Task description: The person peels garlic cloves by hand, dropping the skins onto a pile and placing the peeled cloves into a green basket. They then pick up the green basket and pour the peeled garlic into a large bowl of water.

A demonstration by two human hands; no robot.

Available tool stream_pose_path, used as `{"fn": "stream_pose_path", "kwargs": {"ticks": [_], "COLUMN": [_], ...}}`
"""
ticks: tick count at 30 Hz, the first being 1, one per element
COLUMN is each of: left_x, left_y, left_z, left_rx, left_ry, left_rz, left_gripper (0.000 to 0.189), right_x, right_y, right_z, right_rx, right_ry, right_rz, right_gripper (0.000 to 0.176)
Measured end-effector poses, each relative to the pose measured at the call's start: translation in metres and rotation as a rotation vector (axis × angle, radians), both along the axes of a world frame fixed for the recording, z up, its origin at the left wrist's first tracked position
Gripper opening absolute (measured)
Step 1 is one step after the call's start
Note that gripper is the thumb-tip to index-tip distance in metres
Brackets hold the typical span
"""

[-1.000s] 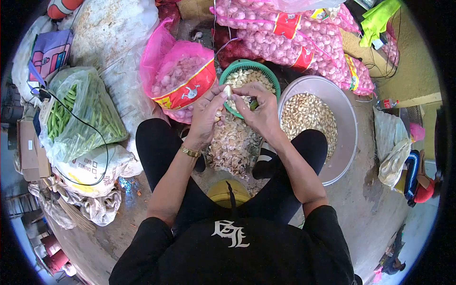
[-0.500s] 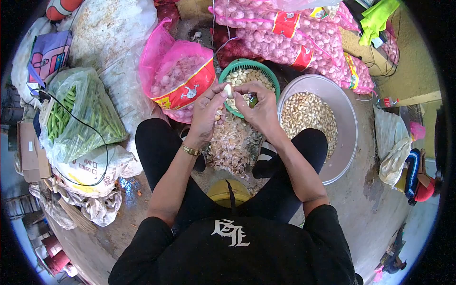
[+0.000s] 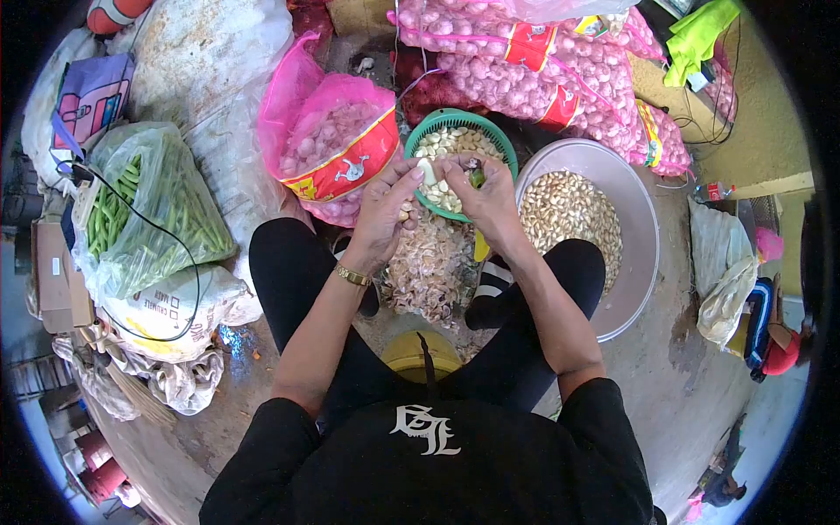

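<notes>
My left hand [image 3: 385, 210] pinches a pale peeled garlic clove [image 3: 426, 171] between thumb and fingertips, with more cloves [image 3: 406, 210] tucked in its curled fingers. Close beside it, my right hand [image 3: 486, 199] is closed around what looks like a small knife with a green and yellow handle [image 3: 477, 178]; its blade cannot be made out. Both hands are over the near rim of a green basket [image 3: 510, 150] of peeled cloves. Under them lies a heap of garlic skins [image 3: 429, 271]. To the right, a wide pale basin [image 3: 643, 227] holds unpeeled cloves.
An open pink mesh sack [image 3: 293, 92] of garlic stands front left, and full garlic sacks [image 3: 542, 79] are piled at the back. Green bean pods in a plastic bag [image 3: 157, 210] lie at left. A black cable [image 3: 194, 271] loops there. My knees flank the skins.
My right hand has shifted slightly right and turned, separating a little from the clove in my left hand. A yellow piece now shows below my right hand. The containers stay put.
</notes>
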State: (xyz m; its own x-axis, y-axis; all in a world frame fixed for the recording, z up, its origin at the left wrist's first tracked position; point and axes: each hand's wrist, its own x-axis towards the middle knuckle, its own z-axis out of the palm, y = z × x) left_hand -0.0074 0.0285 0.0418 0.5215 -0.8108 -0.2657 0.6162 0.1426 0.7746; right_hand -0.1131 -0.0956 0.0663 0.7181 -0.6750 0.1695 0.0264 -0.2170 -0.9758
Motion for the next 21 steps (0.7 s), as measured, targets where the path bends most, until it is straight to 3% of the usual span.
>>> {"fn": "stream_pose_path", "kwargs": {"ticks": [2,4,6,8,10,12,13,14,16,17,18,19,21], "left_x": [0.003,0.008,0.015,0.016,0.017,0.018,0.017,0.016,0.013,0.011,0.008,0.007,0.006], "left_y": [0.002,0.005,0.007,0.009,0.011,0.012,0.012,0.011,0.010,0.008,0.007,0.005,0.004], "left_z": [0.001,0.002,0.004,0.011,0.014,0.010,0.008,0.007,0.005,0.004,0.003,0.000,0.000], "left_rx": [-0.036,-0.073,-0.266,-0.294,-0.320,-0.320,-0.321,-0.278,-0.240,-0.129,-0.014,-0.041,-0.049], "left_ry": [0.074,0.146,0.301,0.330,0.362,0.309,0.309,0.269,0.227,0.000,-0.224,-0.319,-0.389], "left_rz": [-0.022,-0.044,-0.131,-0.119,-0.105,-0.081,-0.082,-0.057,-0.025,0.002,0.026,0.050,0.065], "left_gripper": [0.027,0.030,0.030,0.031,0.033,0.035,0.035,0.035,0.035,0.033,0.031,0.028,0.030], "right_x": [-0.003,-0.007,-0.011,-0.012,-0.020,-0.024,-0.025,-0.025,-0.019,-0.014,-0.009,-0.006,-0.004], "right_y": [0.002,-0.003,-0.008,-0.014,-0.013,-0.009,-0.008,-0.008,-0.004,-0.003,-0.002,-0.002,-0.001], "right_z": [0.008,0.017,0.016,0.001,-0.011,-0.020,-0.023,-0.023,-0.010,-0.005,0.000,0.001,0.000], "right_rx": [0.286,0.376,0.462,-0.104,-0.220,-0.429,-0.488,-0.491,-0.264,-0.266,-0.196,-0.125,-0.090], "right_ry": [0.038,0.082,0.123,0.043,0.090,0.496,0.490,0.490,0.289,0.289,0.126,-0.036,-0.022], "right_rz": [0.014,0.013,0.012,0.087,0.103,0.221,0.269,0.269,0.212,0.214,0.177,0.136,0.158], "right_gripper": [0.021,0.020,0.019,0.019,0.016,0.016,0.017,0.017,0.021,0.021,0.023,0.025,0.026]}}
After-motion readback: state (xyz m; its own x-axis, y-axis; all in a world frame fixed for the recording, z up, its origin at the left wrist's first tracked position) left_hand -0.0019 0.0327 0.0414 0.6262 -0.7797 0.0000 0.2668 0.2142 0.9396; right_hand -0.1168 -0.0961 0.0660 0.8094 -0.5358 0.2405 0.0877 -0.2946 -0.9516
